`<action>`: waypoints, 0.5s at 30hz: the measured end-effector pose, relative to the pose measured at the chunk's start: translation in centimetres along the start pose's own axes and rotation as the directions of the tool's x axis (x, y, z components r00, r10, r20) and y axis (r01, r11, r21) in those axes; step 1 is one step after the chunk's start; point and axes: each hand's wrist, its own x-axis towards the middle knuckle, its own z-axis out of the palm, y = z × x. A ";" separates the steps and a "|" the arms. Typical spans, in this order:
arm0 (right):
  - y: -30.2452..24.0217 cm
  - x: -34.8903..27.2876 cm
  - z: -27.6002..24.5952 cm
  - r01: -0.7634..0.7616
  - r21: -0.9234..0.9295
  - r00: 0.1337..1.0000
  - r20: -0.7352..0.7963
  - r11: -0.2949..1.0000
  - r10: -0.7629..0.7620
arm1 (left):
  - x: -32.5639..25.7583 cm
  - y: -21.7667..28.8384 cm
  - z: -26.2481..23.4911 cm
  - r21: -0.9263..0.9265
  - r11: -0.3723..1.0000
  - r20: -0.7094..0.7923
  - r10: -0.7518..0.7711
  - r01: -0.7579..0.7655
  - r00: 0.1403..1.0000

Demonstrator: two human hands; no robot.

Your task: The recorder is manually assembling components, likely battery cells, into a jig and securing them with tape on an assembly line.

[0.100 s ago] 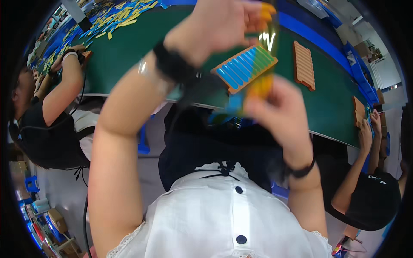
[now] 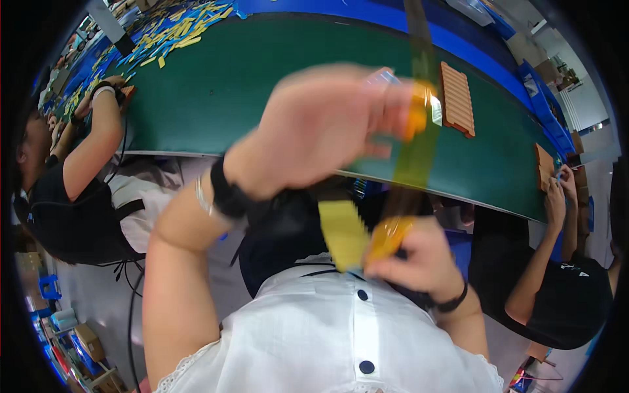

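Note:
A long translucent yellow strip (image 2: 416, 154) runs from the top of the view down between my hands. My left hand (image 2: 321, 121) is raised over the table's near edge, its curled, blurred fingertips closed against the strip. Orange covers show at the fingertips of both hands. Lower, in front of my waist, my right hand (image 2: 419, 259) pinches the strip's lower end. Beside its thumb hangs a flat yellow piece (image 2: 344, 232) with a jagged top edge; how it joins the strip is unclear. My left hand mostly hides a tray with blue strips (image 2: 385, 76).
A ribbed orange-brown tray (image 2: 457, 98) lies on the green table (image 2: 196, 92). Many loose yellow and blue strips (image 2: 177, 33) are heaped at the far left. Co-workers sit on both sides, the right one's hands (image 2: 560, 190) at another tray (image 2: 544, 167). A blue bin (image 2: 544, 108) stands far right.
Both my hands have come down toward my body with the strip. My left hand now covers most of the blue-striped tray, and the jagged yellow piece has come into plain sight.

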 end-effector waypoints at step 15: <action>0.2 -0.1 -0.6 -0.168 0.558 0.976 -0.025 0.813 0.218 | 11.4 11.5 -3.2 -0.269 0.957 0.547 0.244 -0.107 0.801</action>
